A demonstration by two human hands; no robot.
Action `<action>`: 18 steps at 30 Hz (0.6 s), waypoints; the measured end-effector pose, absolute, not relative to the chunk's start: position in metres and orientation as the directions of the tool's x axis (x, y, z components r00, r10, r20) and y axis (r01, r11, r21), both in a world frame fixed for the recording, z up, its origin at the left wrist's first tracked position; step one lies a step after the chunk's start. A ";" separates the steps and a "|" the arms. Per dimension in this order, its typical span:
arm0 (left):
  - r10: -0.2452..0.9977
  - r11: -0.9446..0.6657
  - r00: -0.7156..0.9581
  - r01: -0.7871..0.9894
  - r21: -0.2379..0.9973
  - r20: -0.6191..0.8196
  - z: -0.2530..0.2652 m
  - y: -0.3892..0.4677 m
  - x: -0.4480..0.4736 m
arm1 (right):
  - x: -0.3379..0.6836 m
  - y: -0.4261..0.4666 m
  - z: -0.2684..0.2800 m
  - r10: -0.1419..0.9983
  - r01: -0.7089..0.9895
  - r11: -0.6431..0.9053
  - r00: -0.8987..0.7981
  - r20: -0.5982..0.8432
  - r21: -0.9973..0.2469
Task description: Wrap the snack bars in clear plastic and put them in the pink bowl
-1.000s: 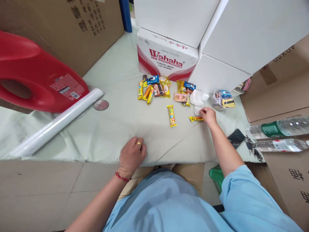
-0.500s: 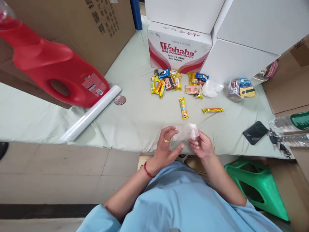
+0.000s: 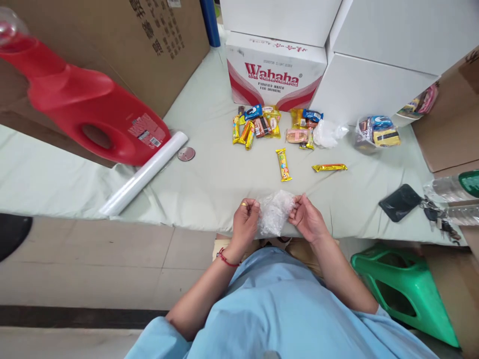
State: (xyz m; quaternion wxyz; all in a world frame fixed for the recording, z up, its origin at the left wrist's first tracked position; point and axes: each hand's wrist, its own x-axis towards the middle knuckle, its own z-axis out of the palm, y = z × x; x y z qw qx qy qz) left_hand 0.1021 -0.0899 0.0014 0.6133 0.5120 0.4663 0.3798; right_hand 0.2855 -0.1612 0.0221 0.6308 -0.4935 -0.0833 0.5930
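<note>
Between my hands is a crumpled clear plastic bag (image 3: 276, 213), near the table's front edge. My left hand (image 3: 246, 219) pinches its left side, fingers curled in. At its right side, the thumb and fingers of my right hand (image 3: 307, 218) are closed on the plastic. Beyond the bag lies a yellow wrapped snack bar (image 3: 283, 165), roughly pointing away from me. Another yellow snack bar (image 3: 330, 167) lies crosswise to its right. Farther back are a pile of wrapped snacks (image 3: 258, 125), a smaller snack group (image 3: 301, 128) and a crumpled white plastic bag (image 3: 329, 134).
A red jug (image 3: 101, 109) and a white plastic film roll (image 3: 144, 174) occupy the left, beside a round metal disc (image 3: 186, 154). Boxes, including a Wahaha carton (image 3: 277, 75), line the back. To the right are a snack tub (image 3: 362, 137), a black phone-like object (image 3: 399, 203) and keys (image 3: 436, 214).
My left hand has closed on the bag's left side. The bag has spread wider and hangs lower between both hands. The view has shifted slightly.
</note>
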 end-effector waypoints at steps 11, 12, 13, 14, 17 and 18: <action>0.955 0.284 0.162 -0.260 0.923 -0.248 0.006 -0.083 0.109 | 0.291 -0.164 0.014 0.751 -0.061 -0.249 0.618 -0.233 -0.966; 0.955 0.278 0.176 -0.250 0.928 -0.239 0.006 -0.084 0.108 | 0.289 -0.163 0.015 0.786 -0.026 -0.277 0.569 -0.242 -0.960; 0.954 0.271 0.193 -0.236 0.933 -0.228 0.006 -0.086 0.108 | 0.286 -0.163 0.016 0.827 0.015 -0.301 0.502 -0.253 -0.953; 0.954 0.262 0.208 -0.225 0.939 -0.216 0.005 -0.087 0.108 | 0.280 -0.162 0.016 0.862 0.062 -0.318 0.436 -0.261 -0.946; 0.952 0.250 0.234 -0.210 0.945 -0.199 0.005 -0.091 0.106 | 0.263 -0.157 0.013 0.913 0.164 -0.305 0.329 -0.240 -0.938; 0.950 0.257 0.233 -0.215 0.942 -0.206 0.004 -0.090 0.104 | 0.260 -0.156 0.013 0.918 0.150 -0.295 0.321 -0.235 -0.944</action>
